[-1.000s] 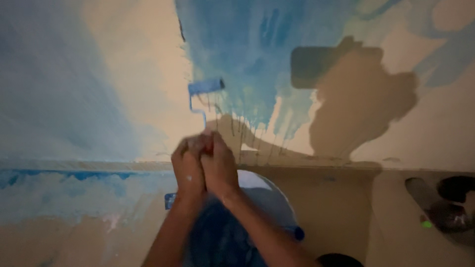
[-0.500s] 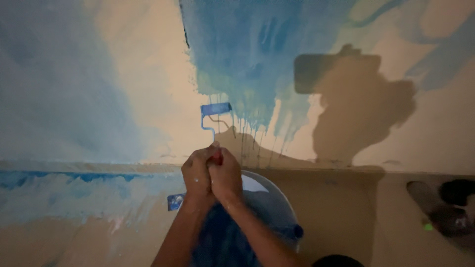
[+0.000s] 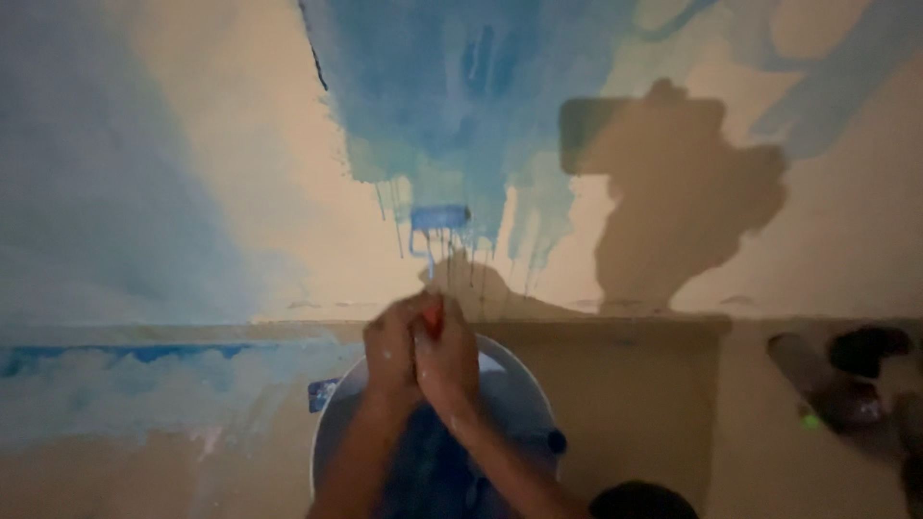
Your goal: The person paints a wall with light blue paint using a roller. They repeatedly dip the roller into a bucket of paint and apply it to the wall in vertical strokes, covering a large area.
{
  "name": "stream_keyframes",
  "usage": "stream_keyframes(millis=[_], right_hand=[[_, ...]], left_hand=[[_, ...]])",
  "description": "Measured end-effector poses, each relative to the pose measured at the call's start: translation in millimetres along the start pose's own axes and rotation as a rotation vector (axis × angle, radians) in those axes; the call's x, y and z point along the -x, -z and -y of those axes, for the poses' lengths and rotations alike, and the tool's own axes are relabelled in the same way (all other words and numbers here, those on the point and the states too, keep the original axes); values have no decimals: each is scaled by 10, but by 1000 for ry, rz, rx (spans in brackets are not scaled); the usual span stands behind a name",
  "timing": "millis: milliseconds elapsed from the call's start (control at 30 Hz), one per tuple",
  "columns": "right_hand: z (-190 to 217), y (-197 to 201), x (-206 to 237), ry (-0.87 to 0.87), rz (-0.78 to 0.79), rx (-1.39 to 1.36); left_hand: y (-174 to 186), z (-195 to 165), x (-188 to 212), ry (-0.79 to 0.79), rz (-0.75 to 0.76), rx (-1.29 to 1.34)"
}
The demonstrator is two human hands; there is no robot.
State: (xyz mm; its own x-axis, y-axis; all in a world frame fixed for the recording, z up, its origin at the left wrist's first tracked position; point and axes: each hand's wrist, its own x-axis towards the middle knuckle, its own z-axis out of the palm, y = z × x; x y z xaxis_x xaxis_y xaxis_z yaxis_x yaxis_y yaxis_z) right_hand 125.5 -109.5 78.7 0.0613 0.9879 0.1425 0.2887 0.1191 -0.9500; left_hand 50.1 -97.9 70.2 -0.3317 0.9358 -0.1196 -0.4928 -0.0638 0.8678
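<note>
head view, looking down along a wall point(image 3: 240, 192) and floor. left hand point(image 3: 392, 351) and right hand point(image 3: 448, 360) pressed together, both clenched around the red handle point(image 3: 434, 314) of a small paint roller point(image 3: 439, 217). handle showing only as a red sliver between the hands. thin metal stem rising from the grip to the blue-soaked roller sleeve, lying flat against the wall just under the lower edge of a blue painted patch point(image 3: 452, 86), among thin blue drips running down toward the wall's bottom edge. roller roughly level, slightly tilted. shadow of head and camera point(image 3: 673, 192) on the wall, right of the roller, well apart from it. round bucket point(image 3: 524, 384) on the floor directly beneath the forearms, pale rim, dark blue paint inside, touching or nearly touching the wall's bottom edge; cannot tell which. small blue scrap point(image 3: 322, 392) just beside the bucket's left rim. blue and whitish smears point(image 3: 115, 384) on the floor toward its left edge. dark blurred objects point(image 3: 846, 380) near the floor's right edge, too blurred to identify. white paint flecks on both hands and forearms.
</note>
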Motion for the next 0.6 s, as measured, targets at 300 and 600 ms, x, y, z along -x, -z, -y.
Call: stream_keyframes(millis=[300,600], right_hand=[[483,385,-502,109,30,-60],[10,263,-259,165,66,-164]], left_hand=[[-760,-687,-10,-139,39,13],[-475,-171,105,-192,-16,-78]])
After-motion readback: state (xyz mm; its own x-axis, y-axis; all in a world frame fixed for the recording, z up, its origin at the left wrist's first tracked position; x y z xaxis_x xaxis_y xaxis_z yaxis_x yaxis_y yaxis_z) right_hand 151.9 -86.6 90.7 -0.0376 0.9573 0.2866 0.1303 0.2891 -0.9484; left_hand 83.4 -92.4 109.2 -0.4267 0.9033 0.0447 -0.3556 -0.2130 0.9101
